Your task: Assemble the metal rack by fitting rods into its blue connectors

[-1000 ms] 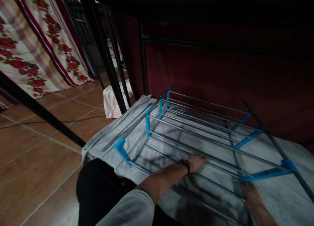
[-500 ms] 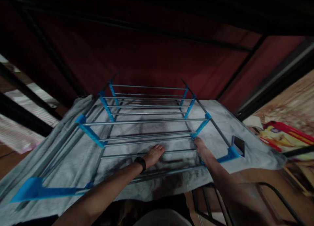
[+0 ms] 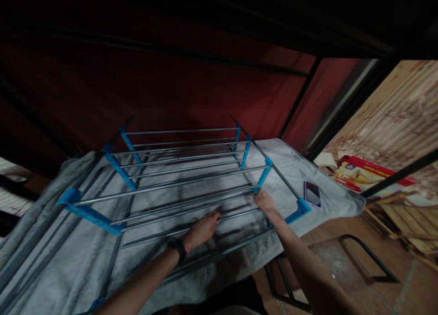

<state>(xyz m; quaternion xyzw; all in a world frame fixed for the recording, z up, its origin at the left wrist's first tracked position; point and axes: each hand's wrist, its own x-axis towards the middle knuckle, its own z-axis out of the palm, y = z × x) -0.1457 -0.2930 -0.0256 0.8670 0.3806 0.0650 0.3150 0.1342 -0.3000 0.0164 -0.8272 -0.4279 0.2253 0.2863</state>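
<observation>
A shoe rack of grey metal tubes and blue plastic brackets lies on a grey cloth. My left hand, with a dark band on the wrist, is closed around a loose-looking crosswise metal tube at the near side of the rack. Just below the right-hand blue bracket, my right hand closes at the same tube's right end. Its fingertips are partly hidden. Closer to me runs another tube, under my forearms.
To the right on the cloth lies a phone. Beyond the cloth are a red and yellow box, a wooden rack and a black-framed chair. A dark red panel with black bars rises behind.
The view has turned to the right, so the rack appears shifted left. Both hands stay near the same tube, which now slants more, its left end lower in view.
</observation>
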